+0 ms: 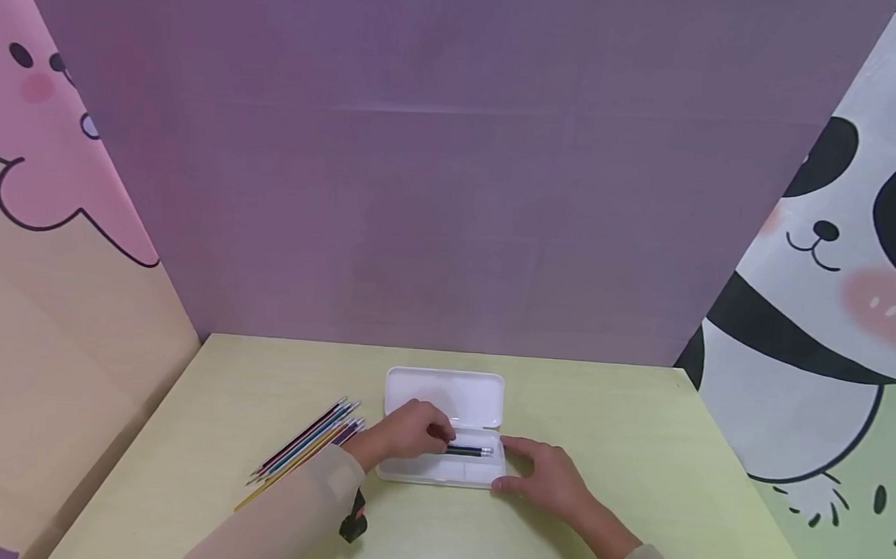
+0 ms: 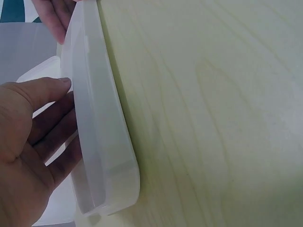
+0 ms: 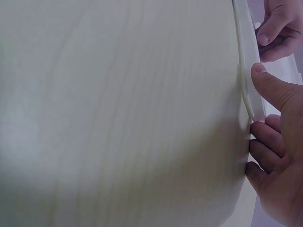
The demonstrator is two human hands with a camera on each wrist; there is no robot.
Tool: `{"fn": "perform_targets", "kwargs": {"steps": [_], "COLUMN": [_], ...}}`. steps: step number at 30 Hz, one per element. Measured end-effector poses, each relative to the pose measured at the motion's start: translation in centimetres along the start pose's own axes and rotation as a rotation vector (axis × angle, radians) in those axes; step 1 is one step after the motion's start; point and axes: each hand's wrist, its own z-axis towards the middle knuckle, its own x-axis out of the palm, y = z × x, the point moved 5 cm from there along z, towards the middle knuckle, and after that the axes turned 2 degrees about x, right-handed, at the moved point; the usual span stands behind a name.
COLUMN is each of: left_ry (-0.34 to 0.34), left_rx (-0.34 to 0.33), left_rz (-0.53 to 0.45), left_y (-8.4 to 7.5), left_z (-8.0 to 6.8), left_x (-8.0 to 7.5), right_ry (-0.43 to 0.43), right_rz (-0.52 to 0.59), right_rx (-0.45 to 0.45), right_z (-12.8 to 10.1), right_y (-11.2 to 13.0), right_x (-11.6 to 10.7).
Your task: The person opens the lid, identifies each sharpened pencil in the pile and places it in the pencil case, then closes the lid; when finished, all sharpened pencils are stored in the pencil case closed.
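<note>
A white pencil case [image 1: 439,477] lies with its lid [image 1: 445,392] raised at the back. Dark pencils [image 1: 469,451] lie lengthwise in its tray, their left part hidden under my left hand [image 1: 414,431]. That hand reaches over the case from the left, its fingertips dipping behind the front wall in the left wrist view; I cannot tell whether they pinch a pencil. My right hand [image 1: 548,476] grips the right end of the case. Its thumb [image 3: 272,87] presses at the front corner and the other fingers lie along the end.
To the left, a loose bundle of colored pencils [image 1: 301,448] lies slantwise on the pale wooden table [image 1: 607,420], partly behind my left sleeve [image 1: 288,506]. A small black object [image 1: 353,525] shows beside that sleeve. A purple panel [image 1: 452,188] stands behind the table.
</note>
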Motion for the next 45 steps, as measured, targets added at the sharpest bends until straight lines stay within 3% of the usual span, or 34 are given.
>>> {"fn": "perform_targets", "kwargs": {"steps": [11,16,21,29,34,40,45], "left_ry": [-0.009,-0.05,-0.083,-0.208,-0.254,-0.267,-0.214], "left_rx": [0.011,0.051,0.012,-0.109,-0.173,-0.245,-0.249], "left_rz": [-0.115,-0.17,-0.235,-0.213,-0.303,-0.389,-0.404], "left_y": [0.1,0.7,1.4,5.6,9.4,13.4,14.8], "left_z": [-1.1,-2.4,-5.0,-10.2,-13.8,-16.9,-18.0], "left_x": [-1.2,-3.0,-5.7,-9.9,-11.8,-12.3,-11.8], "right_ry": [-0.012,-0.026,-0.019,-0.017,0.0,0.014,0.023], "right_rz": [-0.028,-0.071,-0.085,-0.122,-0.139,-0.157,-0.152], "right_rx": [-0.015,-0.028,-0.036,-0.057,-0.073,-0.077,-0.086], "right_z": [0.0,-0.1,0.0,0.1,0.4,0.7,0.9], "right_y": [-0.4,-0.6,-0.9,-0.7,-0.8,-0.8,-0.5], "right_x": [0.1,-0.3,-0.2,-0.2,-0.2,-0.3,-0.4]}}
